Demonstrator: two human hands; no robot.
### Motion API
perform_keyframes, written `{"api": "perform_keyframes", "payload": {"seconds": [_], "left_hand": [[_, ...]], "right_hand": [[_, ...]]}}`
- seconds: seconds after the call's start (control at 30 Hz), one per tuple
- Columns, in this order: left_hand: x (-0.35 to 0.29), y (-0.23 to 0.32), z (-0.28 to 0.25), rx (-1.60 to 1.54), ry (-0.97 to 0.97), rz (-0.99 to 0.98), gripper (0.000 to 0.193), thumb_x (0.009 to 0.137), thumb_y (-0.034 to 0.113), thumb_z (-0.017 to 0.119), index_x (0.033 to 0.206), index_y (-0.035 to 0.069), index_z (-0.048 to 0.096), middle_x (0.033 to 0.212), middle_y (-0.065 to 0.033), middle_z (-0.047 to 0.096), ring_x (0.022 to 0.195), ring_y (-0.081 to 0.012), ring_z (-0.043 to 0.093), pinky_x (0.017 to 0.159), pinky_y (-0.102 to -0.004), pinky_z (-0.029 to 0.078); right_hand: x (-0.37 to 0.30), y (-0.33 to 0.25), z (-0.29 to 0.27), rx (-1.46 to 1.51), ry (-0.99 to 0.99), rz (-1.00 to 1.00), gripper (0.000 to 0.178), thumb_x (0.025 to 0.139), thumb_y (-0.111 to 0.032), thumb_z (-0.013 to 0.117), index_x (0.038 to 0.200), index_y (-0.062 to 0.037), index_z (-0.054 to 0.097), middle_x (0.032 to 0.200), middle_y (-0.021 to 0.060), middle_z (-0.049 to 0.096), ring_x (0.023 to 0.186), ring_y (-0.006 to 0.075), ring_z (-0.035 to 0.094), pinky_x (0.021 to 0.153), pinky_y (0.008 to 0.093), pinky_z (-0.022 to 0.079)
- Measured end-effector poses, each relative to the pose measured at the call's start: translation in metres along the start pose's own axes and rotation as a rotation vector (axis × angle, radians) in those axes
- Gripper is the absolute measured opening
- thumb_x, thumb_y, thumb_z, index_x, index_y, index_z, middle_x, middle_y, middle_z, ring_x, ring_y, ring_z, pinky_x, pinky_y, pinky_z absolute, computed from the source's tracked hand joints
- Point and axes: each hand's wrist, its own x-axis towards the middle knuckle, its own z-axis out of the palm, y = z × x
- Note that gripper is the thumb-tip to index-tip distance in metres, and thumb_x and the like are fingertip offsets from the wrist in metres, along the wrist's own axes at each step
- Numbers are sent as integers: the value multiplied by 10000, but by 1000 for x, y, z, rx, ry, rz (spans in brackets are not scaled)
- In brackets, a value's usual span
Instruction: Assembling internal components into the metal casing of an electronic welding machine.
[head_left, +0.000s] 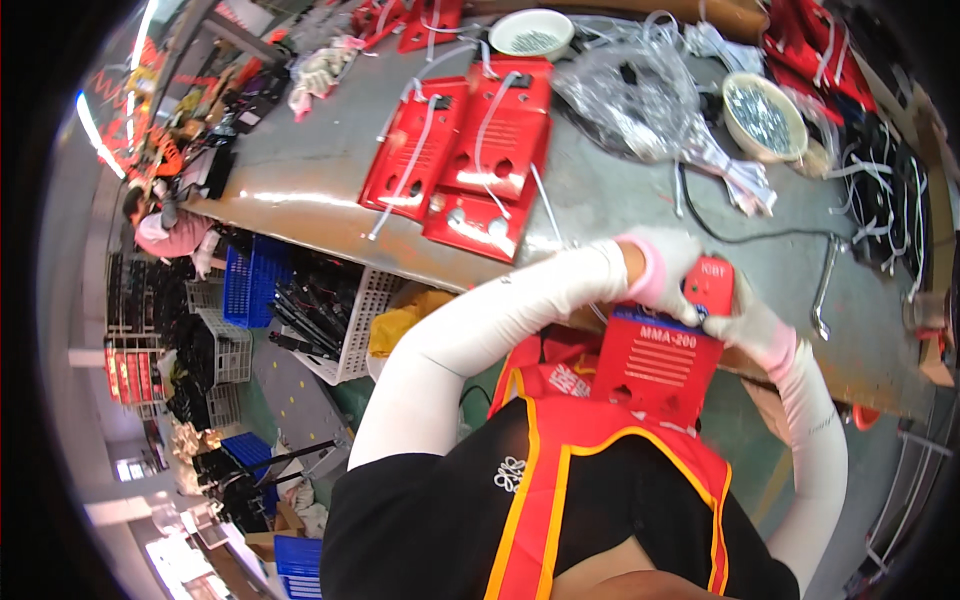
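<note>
A red sheet-metal panel [655, 370] with a row of slots and a blue strip is in front of my chest, by the table's near edge. My left hand [668, 268], in a white glove with a pink cuff, bends over its upper left part, fingertips against the face. On its upper right edge is my right hand [752, 322], gloved alike, its fingers curled round the edge. Both hands are closed on the panel, with the fingertips close together. What lies behind it is hidden. Left of my hands, on the table, red panels [497, 145] with white cables lie overlapping.
The grey metal table [300, 170] bears a white bowl of small metal parts [530, 35], another such bowl [765, 115], a clear plastic bag [635, 95], a wrench [826, 290] and black cables. Crates, one a blue crate [252, 280], stand below. Farther left, a person [172, 228] is at the table.
</note>
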Motion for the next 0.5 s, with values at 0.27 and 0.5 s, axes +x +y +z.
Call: {"api": "perform_keyframes", "payload": {"seconds": [0.27, 0.5], "left_hand": [[-6, 8, 13, 65, 93, -136, 542, 604, 391, 838, 975, 38, 659, 946, -200, 679, 913, -365, 657, 783, -426, 524], [-13, -3, 20, 26, 123, -131, 597, 628, 391, 822, 1058, 29, 620, 996, -200, 657, 973, -367, 631, 838, -429, 497]], "right_hand": [[1, 16, 9, 31, 16, 71, 707, 853, 57, 607, 1443, -70, 237, 1220, 114, 557, 1089, 195, 569, 932, 347, 482], [6, 4, 15, -221, 25, 85, 697, 870, 93, 561, 1456, -91, 231, 1279, 120, 517, 1140, 185, 544, 952, 344, 473]]}}
